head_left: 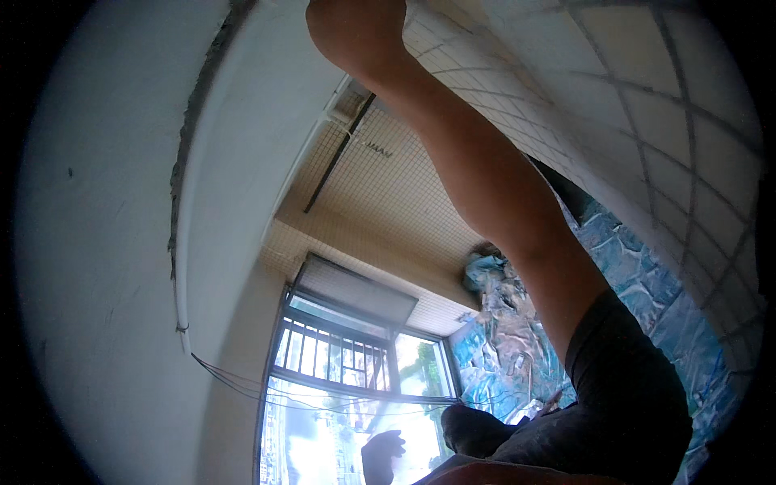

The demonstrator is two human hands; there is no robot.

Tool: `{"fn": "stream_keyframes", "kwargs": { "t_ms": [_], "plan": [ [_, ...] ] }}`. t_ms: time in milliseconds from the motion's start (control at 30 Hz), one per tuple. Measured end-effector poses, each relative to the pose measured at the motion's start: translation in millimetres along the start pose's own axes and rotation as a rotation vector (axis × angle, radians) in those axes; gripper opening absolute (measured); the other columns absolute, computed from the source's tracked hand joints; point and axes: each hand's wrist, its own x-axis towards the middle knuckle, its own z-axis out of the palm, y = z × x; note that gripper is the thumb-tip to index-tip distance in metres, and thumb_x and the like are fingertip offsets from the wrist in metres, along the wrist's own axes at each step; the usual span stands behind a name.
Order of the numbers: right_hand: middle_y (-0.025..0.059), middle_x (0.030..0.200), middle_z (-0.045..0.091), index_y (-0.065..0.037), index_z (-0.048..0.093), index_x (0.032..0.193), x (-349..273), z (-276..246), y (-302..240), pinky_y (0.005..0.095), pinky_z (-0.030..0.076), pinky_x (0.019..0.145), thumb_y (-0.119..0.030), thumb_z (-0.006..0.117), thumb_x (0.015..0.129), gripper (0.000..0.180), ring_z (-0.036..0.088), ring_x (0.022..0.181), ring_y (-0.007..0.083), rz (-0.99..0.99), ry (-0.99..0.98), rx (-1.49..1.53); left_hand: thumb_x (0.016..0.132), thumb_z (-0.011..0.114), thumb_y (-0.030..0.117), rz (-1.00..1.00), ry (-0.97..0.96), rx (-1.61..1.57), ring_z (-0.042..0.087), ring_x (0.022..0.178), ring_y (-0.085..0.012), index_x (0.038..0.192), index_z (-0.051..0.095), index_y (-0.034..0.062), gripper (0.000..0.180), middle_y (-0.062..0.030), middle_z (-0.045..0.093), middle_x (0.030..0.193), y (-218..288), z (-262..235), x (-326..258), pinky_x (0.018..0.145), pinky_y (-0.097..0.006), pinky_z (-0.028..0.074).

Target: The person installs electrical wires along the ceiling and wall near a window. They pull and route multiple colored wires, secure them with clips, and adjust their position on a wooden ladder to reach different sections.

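My right arm rises from the lower right across the picture, its dark short sleeve (626, 396) near the shoulder. At the upper edge, close to the pale wall (259, 105), is my right hand (357, 31). Its fingers lie beyond the frame, so anything in them is hidden. Low in the middle, my left hand (383, 454) shows as a dark shape against the bright window (323, 436). Its fingers look slightly apart, with nothing visible in them.
A white pipe (181, 267) runs along a rough-edged groove in the wall, with loose wires (222, 376) hanging from its end. Large tiles (647, 105) cover the right wall. Crumpled blue sheeting (638, 275) lies on the right. A dark rod (339, 153) crosses the small-tiled surface.
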Motion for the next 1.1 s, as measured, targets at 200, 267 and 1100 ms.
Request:
{"fn": "stream_keyframes", "kwargs": {
  "t_ms": [200, 267, 1100],
  "plan": [
    [0.0214, 0.093, 0.069, 0.001, 0.068, 0.100, -9, -4, 13, 0.0459, 0.050, 0.083, -0.009, 0.052, 0.094, 0.019, 0.066, 0.091, 0.0372, 0.023, -0.155, 0.163, 0.092, 0.066, 0.010, 0.089, -0.065, 0.120, 0.068, 0.072, -0.0218, 0.120, 0.060, -0.0113, 0.036, -0.0186, 0.070, 0.096, -10, 3, -8, 0.064, -0.030, 0.054],
    [0.0205, 0.089, 0.069, 0.001, 0.067, 0.101, -2, 7, 30, 0.0421, 0.050, 0.078, -0.009, 0.051, 0.095, 0.020, 0.067, 0.085, 0.0328, -0.218, 0.032, 0.254, 0.091, 0.066, 0.009, 0.077, -0.150, 0.040, 0.067, 0.073, -0.0214, 0.120, 0.061, -0.0106, 0.036, -0.0181, 0.070, 0.096, 3, 18, -7, 0.064, -0.030, 0.054],
    [0.0076, 0.075, 0.066, 0.006, 0.069, 0.099, -16, 11, 14, 0.0338, 0.046, 0.063, -0.010, 0.059, 0.089, 0.021, 0.057, 0.065, 0.0160, 0.536, -0.113, 0.589, 0.096, 0.054, 0.010, -0.084, -0.357, 0.197, 0.067, 0.078, -0.0177, 0.128, 0.057, -0.0057, 0.035, -0.0148, 0.070, 0.100, -47, 38, -12, 0.064, -0.026, 0.051]
  ]
}}
